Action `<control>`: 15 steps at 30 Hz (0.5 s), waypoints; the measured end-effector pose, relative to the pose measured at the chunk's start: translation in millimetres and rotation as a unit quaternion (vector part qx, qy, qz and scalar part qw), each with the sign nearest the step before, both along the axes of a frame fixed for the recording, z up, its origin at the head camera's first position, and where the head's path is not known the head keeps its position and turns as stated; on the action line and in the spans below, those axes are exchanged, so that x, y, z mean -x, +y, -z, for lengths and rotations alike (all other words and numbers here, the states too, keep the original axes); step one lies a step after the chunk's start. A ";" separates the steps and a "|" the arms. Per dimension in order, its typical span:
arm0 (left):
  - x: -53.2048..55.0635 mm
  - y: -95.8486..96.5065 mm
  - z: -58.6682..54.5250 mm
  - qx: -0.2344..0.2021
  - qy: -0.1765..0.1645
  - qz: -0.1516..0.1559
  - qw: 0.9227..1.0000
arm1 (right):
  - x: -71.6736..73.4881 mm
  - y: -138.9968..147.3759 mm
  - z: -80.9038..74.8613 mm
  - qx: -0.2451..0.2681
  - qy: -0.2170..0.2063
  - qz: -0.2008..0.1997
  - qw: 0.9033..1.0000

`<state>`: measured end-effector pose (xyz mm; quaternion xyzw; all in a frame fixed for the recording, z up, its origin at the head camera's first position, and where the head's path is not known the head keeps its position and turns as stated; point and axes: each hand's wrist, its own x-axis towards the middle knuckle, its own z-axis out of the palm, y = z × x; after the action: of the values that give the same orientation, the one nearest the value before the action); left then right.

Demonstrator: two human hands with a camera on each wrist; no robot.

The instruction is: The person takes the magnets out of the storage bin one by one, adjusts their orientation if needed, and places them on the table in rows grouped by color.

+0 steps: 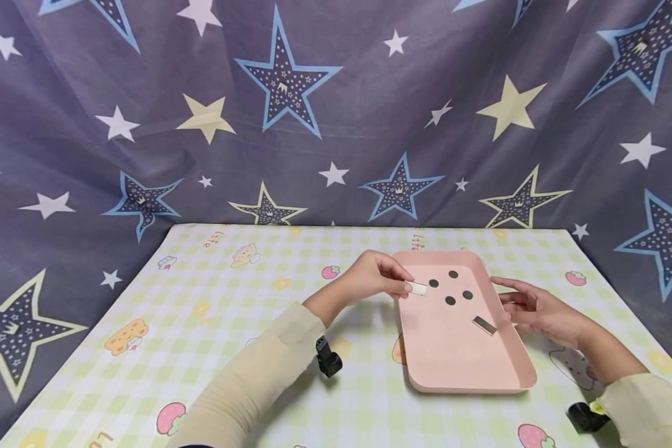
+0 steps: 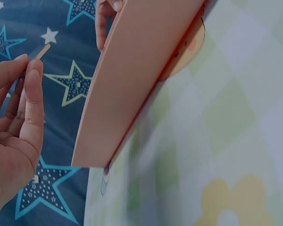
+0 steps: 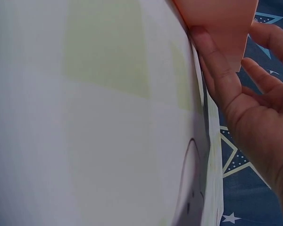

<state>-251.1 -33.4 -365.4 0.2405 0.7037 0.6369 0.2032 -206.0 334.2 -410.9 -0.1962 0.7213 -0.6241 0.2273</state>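
Note:
My left hand [image 1: 372,275] pinches a small white rectangular piece [image 1: 417,288] between thumb and fingertips, over the left side of a pink tray [image 1: 442,367]. Edge-on in the left wrist view, this piece [image 2: 43,51] looks thin and flat. Inside the tray, several small dark discs [image 1: 453,274] lie towards the far end. A small rectangular plate [image 1: 485,325], dark with a pale edge, lies near the right wall. At that wall's outer side is my right hand [image 1: 543,311], its fingers extended and touching the tray [image 3: 221,23].
A checked tablecloth [image 1: 218,280] with printed strawberries and cartoon figures covers the table under the tray. Behind the table hangs a dark cloth [image 1: 364,118] with a star pattern. Black devices [image 1: 328,358] are worn at both wrists.

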 end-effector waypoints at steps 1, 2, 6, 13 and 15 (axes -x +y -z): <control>0.4 -1.9 0.6 -0.002 -0.002 -0.002 1.000 | 0.1 0.1 0.1 0.001 -0.001 -0.001 1.000; 1.1 -3.8 1.7 -0.003 -0.003 -0.005 1.000 | 0.2 0.3 0.1 0.002 -0.001 -0.002 1.000; 2.4 -11.2 5.2 -0.004 -0.004 -0.017 1.000 | 0.5 0.7 0.3 0.007 -0.002 -0.006 1.000; 3.7 -24.1 9.1 -0.004 -0.007 -0.032 0.999 | -0.2 0.1 0.2 0.007 0.003 -0.009 1.000; 5.2 -27.6 11.9 -0.003 -0.009 -0.039 0.999 | -0.5 -0.1 -0.1 0.007 0.004 -0.009 1.000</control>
<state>-256.3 -61.0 -377.4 0.2078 0.7087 0.6485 0.1844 -205.5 334.1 -410.9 -0.2064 0.7159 -0.6266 0.2287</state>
